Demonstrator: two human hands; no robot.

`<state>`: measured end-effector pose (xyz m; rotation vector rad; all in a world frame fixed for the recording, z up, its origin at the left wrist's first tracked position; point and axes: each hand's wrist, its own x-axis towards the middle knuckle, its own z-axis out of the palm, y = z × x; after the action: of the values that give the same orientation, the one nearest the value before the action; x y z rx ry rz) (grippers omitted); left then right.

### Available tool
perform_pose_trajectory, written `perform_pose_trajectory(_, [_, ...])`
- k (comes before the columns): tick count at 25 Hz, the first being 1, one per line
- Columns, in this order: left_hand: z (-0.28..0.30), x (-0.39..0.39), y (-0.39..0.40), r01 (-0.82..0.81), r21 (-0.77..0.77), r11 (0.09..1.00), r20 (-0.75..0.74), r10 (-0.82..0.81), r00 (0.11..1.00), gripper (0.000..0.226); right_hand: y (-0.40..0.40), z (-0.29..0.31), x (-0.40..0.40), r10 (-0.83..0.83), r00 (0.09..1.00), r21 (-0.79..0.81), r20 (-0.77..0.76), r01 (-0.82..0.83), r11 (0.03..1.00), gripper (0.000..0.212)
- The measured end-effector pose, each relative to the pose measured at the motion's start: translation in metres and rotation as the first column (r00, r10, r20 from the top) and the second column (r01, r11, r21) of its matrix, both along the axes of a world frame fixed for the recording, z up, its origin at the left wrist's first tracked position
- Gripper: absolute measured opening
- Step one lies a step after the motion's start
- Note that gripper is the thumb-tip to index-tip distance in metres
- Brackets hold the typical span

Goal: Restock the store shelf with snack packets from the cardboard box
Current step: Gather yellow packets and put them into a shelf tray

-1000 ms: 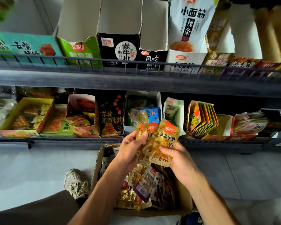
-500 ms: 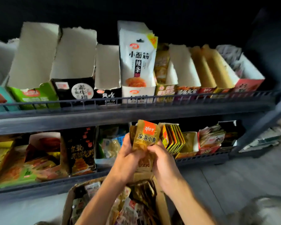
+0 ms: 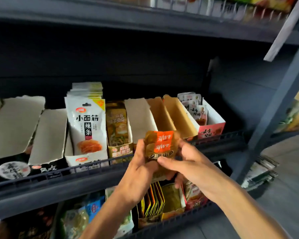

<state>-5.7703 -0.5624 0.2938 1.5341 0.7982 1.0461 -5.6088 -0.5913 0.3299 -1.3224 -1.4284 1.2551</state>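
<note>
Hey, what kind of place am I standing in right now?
Most likely a small shop's snack aisle. Dark metal shelves carry rows of torn-open display cartons of printed snack packets, such as the tall white packets, and both hands hold a stack of orange-brown packets.

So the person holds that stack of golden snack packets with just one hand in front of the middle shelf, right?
Not quite: both hands hold it. In the head view the left hand and the right hand each grip the stack of golden snack packets. The rest stands: the stack is in front of the middle shelf.
</note>
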Motion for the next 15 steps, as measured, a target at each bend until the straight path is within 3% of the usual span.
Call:
perform_pose_trajectory(5, [-0.001, 0.035, 0.016, 0.101, 0.102, 0.990, -0.067, -0.094, 0.993, 0.041, 0.021, -0.007, 0.039, -0.012, 0.984, -0.037, -0.175, 0.005, 0.999, 0.045])
perform_pose_trajectory(9, [0.003, 0.040, 0.037, 0.195, 0.041, 0.980, -0.246, -0.180, 0.952, 0.038, 0.036, -0.004, 0.068, -0.077, 0.963, -0.030, -0.259, 0.072, 0.997, 0.039])
perform_pose_trajectory(11, [0.008, 0.037, 0.056, 0.029, 0.242, 0.970, -0.395, 0.072, 0.916, 0.038, 0.052, 0.009, 0.095, -0.180, 0.907, -0.007, -0.382, 0.192, 0.981, 0.041])
perform_pose_trajectory(12, [0.011, 0.035, 0.067, -0.031, 0.457, 0.889, -0.501, 0.286, 0.817, 0.038, 0.059, 0.018, 0.109, -0.237, 0.877, 0.008, -0.417, 0.264, 0.964, 0.039])
perform_pose_trajectory(13, [0.014, 0.036, 0.075, 0.019, 0.639, 0.769, -0.575, 0.461, 0.676, 0.040, 0.066, 0.026, 0.123, -0.284, 0.858, 0.023, -0.427, 0.325, 0.946, 0.036])
perform_pose_trajectory(14, [0.015, 0.039, 0.082, 0.127, 0.697, 0.706, -0.644, 0.538, 0.543, 0.041, 0.072, 0.033, 0.133, -0.316, 0.854, 0.034, -0.414, 0.361, 0.932, 0.031])
perform_pose_trajectory(15, [0.014, 0.041, 0.087, 0.223, 0.663, 0.714, -0.726, 0.541, 0.425, 0.041, 0.079, 0.038, 0.139, -0.332, 0.858, 0.042, -0.391, 0.377, 0.925, 0.025])
